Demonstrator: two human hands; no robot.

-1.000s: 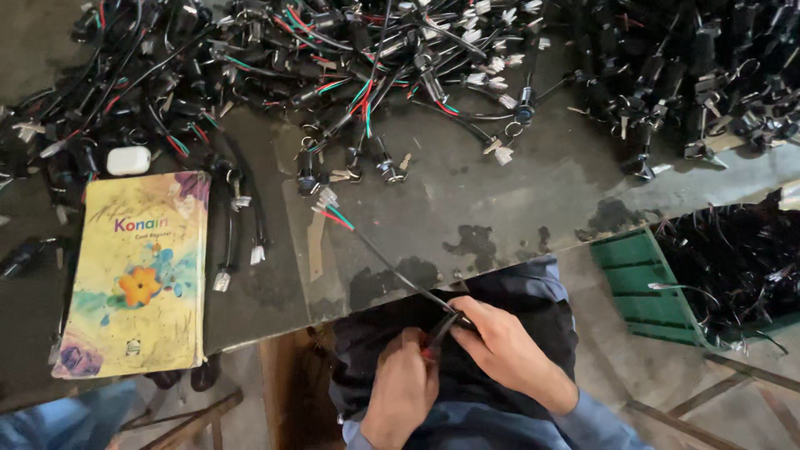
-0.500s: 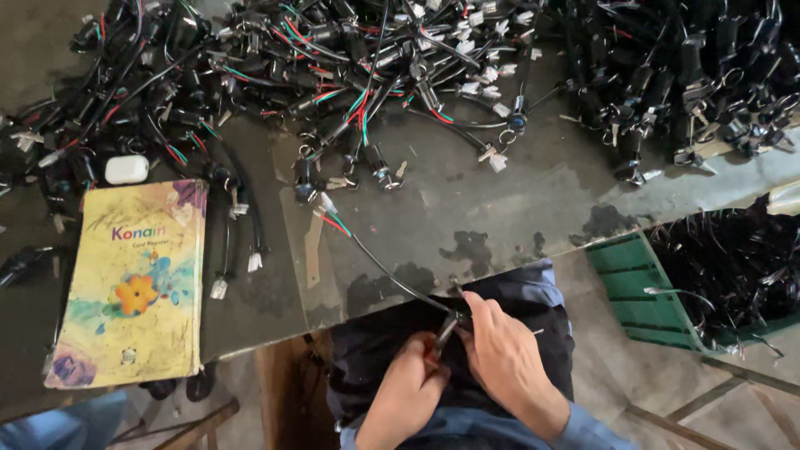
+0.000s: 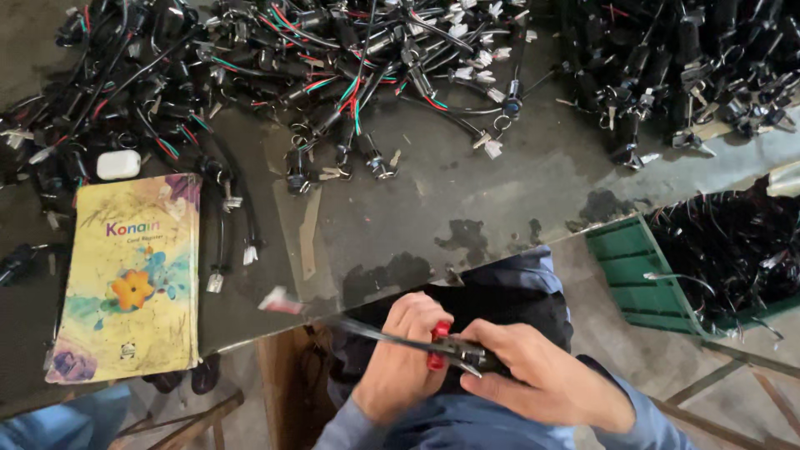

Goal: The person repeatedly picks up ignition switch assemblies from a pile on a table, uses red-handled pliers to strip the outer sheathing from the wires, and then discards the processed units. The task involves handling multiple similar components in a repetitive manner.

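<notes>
Both hands work below the near edge of the dark, stained metal worktop (image 3: 500,192), in the lower centre of the frame. The left hand (image 3: 408,362) is closed, fingers wrapped around a red-handled tool (image 3: 437,346). The right hand (image 3: 542,379) has its fingers closed on the black end of a thin black cable (image 3: 375,332), which runs from the hands up and left to a white plug with a red lead (image 3: 279,300) lying at the worktop edge.

Edges and room: the worktop's near edge runs diagonally from lower left to upper right. A bare strip of worktop lies in the middle of the frame, between that edge and the heaps behind. One green plastic crate (image 3: 642,267), filled with black wired parts, stands just beside the edge at right, close to the right forearm.

Counts: two large heaps of black wired switches, one heap (image 3: 317,58) across the upper left and centre, a second heap (image 3: 692,67) at upper right; individual pieces too tangled to count. One yellow book with a flower cover (image 3: 129,275) lies at left. One small white rounded case (image 3: 118,164) sits just above it.
</notes>
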